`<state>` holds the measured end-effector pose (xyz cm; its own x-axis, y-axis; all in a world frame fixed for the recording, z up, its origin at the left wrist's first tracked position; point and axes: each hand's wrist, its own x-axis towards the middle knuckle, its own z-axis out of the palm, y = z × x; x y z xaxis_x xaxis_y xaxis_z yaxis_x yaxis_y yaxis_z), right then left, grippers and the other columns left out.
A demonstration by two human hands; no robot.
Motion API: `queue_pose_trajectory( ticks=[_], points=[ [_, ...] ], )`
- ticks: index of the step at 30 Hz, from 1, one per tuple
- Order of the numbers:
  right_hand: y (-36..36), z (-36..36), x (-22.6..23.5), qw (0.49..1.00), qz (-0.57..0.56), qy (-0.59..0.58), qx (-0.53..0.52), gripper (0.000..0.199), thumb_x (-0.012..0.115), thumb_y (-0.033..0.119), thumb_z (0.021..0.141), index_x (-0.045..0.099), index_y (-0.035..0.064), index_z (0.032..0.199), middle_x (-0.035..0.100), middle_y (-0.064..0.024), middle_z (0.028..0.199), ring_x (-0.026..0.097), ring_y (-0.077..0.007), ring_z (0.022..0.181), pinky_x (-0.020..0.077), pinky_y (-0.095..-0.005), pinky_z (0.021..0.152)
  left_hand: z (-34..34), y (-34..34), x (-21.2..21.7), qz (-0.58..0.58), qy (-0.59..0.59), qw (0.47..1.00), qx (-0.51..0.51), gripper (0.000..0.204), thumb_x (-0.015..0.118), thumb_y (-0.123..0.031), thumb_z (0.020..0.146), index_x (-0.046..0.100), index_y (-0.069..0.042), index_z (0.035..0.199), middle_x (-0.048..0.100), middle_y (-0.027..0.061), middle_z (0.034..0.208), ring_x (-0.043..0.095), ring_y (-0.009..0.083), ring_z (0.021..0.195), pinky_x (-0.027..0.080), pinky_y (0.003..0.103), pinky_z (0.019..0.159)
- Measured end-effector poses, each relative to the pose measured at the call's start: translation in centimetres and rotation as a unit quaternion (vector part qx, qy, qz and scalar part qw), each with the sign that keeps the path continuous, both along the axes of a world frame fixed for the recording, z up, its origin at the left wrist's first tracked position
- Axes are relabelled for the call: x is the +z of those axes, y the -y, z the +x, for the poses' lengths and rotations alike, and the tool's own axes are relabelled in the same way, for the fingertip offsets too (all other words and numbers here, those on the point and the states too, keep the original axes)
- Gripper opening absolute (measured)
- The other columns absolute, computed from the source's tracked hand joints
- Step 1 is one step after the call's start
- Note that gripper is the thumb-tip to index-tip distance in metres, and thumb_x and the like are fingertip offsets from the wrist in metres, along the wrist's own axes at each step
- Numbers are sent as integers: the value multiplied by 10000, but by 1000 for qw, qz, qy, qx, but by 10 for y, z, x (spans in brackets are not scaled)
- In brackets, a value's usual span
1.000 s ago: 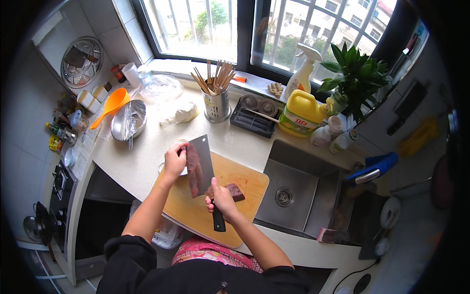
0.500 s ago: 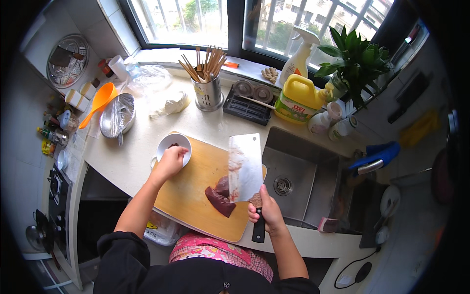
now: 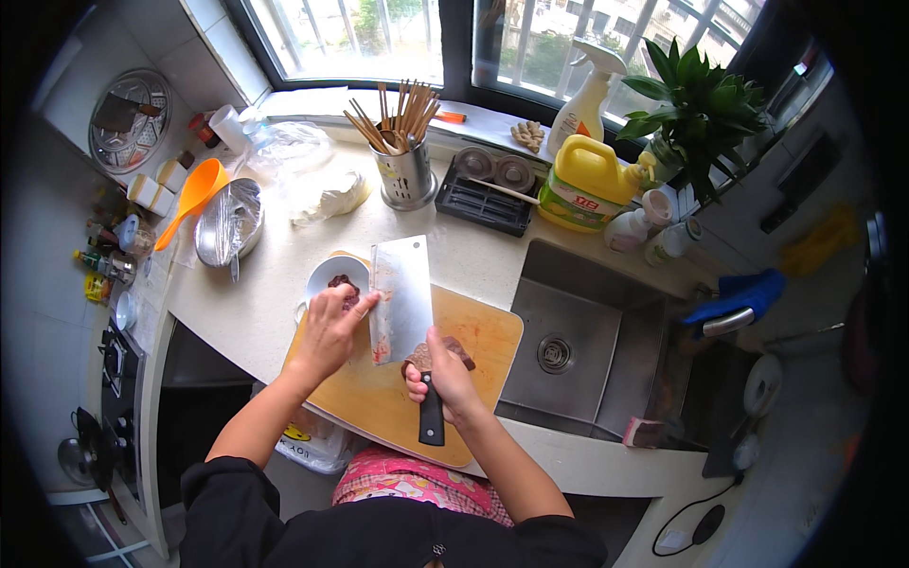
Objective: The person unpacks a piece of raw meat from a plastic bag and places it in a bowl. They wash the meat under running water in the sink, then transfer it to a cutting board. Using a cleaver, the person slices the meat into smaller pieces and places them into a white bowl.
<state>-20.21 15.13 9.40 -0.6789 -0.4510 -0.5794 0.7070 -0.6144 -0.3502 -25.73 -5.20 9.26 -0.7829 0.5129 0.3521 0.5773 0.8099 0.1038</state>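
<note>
My right hand (image 3: 443,379) grips the black-handled cleaver (image 3: 402,293), its broad, red-smeared blade standing over the board at the right of a white bowl (image 3: 317,281). Dark red pieces of meat (image 3: 343,281) are in the bowl. My left hand (image 3: 329,331) reaches over the bowl's near rim with bent fingers apart, the fingertips at the meat and close to the blade's left edge. Part of a dark brown piece of meat (image 3: 461,351) shows beside my right thumb; the hand and blade hide the rest. Beneath lies a wooden cutting board (image 3: 488,331) with red smears.
Right of the board is a steel sink (image 3: 568,327). Behind stand a chopstick holder (image 3: 407,175), a black rack (image 3: 488,199) and a yellow jug (image 3: 587,185). A film-covered metal bowl (image 3: 227,227) and an orange ladle (image 3: 197,194) sit at the left.
My right hand has brought the cleaver leftward, up to the white bowl. My left hand has drawn back slightly toward the near rim, its fingers now beside the blade.
</note>
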Motion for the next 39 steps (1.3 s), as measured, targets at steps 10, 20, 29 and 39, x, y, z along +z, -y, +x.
queue_pose_trajectory(
  ticks=[10,20,29,39],
  points=[
    [-28,2,10,999,28,-26,17,342,416,392,979,428,77,847,460,-25,617,390,-82,441,352,-234,409,-44,51,-31,-46,38,995,80,207,613,-41,722,680,-118,903,556,64,1041,493,235,1040,374,379,855],
    [-106,57,0,942,325,-83,-13,103,537,93,889,470,25,849,451,-1,573,432,-75,432,373,-246,391,13,-64,-19,223,302,927,-6,212,669,-64,777,596,12,961,585,162,936,575,322,920,472,380,821],
    [-92,81,-27,713,663,-212,92,352,564,76,805,542,-13,1145,604,-259,1006,591,-427,910,490,-466,780,20,-110,-68,157,412,897,13,445,701,-49,692,489,10,1078,499,208,1069,482,405,1032,414,418,915],
    [-91,78,-34,786,592,-148,100,373,530,80,865,435,-14,1213,593,-249,927,603,-407,842,491,-442,711,9,-114,-76,256,261,924,-108,269,594,84,724,571,-7,976,561,152,1026,549,339,975,444,407,889]
  ],
)
